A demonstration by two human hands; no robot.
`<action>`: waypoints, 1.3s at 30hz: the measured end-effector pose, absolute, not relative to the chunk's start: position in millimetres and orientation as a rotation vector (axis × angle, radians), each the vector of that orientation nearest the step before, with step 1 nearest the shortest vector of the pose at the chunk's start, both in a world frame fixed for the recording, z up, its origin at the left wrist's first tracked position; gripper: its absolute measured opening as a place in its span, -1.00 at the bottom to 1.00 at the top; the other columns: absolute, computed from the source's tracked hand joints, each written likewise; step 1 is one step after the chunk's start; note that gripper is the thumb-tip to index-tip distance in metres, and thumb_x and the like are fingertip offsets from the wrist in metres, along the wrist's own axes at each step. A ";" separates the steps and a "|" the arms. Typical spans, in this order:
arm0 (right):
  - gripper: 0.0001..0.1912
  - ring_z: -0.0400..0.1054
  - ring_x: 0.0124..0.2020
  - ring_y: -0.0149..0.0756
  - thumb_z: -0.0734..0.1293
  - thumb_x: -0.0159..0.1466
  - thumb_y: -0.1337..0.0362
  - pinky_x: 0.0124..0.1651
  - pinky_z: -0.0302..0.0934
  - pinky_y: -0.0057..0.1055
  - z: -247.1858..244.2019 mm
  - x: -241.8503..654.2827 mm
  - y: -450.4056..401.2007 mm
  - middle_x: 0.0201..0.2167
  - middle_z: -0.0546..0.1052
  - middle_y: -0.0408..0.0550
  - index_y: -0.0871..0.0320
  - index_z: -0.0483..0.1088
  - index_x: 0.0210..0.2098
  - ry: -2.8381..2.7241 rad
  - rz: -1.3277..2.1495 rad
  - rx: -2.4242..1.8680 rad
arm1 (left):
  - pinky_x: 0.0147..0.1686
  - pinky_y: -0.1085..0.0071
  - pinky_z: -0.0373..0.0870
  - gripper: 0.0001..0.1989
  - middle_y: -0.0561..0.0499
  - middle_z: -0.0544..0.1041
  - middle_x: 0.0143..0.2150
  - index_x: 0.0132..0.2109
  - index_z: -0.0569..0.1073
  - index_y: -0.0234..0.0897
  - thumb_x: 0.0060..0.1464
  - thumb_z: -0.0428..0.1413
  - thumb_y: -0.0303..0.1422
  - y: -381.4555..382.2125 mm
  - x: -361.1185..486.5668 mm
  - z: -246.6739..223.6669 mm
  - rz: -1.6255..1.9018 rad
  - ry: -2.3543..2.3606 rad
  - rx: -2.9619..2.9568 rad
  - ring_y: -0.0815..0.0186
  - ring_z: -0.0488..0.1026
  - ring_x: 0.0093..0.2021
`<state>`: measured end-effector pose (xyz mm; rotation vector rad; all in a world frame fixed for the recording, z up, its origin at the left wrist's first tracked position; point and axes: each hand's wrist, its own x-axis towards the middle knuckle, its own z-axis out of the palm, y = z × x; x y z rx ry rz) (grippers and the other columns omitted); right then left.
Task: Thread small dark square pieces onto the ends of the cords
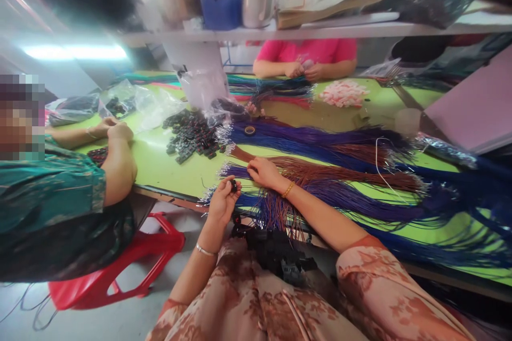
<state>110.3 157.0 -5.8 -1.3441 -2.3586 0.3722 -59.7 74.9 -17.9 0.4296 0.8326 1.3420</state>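
Note:
My left hand [224,201] is closed on a small black plastic connector [234,186], held up just off the table's front edge. To its right my right hand [264,173] rests on the bundles, its curled fingertips pinching in among thin wires; which strand they hold I cannot make out. Under and beside it run brown wires [316,169] and purple wires [332,197], with silvery ends toward the left. Several strands hang over the table edge toward my lap, where a cluster of black connectors [280,253] lies.
A heap of black connectors [190,133] lies on the green table [156,162]. Beyond are blue wires [280,144], a tape roll [250,130] and a pale pink pile [344,94]. Co-workers sit at left and opposite. A red stool [120,272] stands left; a shelf [360,30] crosses above.

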 end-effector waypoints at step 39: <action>-0.85 0.35 -0.24 -0.29 0.27 0.25 0.30 -0.16 0.16 -0.40 -1.0 112.8 158.7 -0.28 0.52 0.00 0.18 0.48 -0.27 -2.280 0.500 -1.309 | -0.26 0.45 0.37 -0.79 -0.01 0.48 -0.32 -0.20 0.42 -0.30 0.02 0.24 -0.35 82.2 -47.7 -25.1 1.419 0.794 0.488 0.39 0.45 -0.29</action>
